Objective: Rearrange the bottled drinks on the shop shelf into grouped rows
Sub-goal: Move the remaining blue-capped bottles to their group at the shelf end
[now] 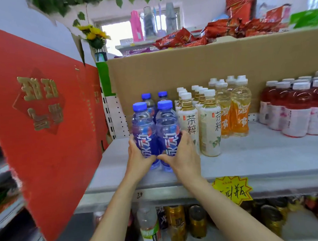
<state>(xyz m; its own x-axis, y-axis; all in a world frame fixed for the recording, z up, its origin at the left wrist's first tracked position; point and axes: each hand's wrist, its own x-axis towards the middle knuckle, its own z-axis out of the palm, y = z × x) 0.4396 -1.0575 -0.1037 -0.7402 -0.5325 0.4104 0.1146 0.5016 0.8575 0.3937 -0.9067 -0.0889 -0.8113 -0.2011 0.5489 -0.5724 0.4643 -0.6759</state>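
Blue bottles stand two by two at the cardboard box's left end, and your left hand and right hand each wrap a front one low down. Right of them the tea bottles, orange bottles and red bottles already sit grouped (rear rows partly hidden), so you likely have only squaring up left.

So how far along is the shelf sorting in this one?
Mostly done: white-capped pale tea bottles, orange drink bottles and red drink bottles already stand in grouped rows. In hand: left hand and right hand grip the two front blue-capped bottles. Left: seating those.
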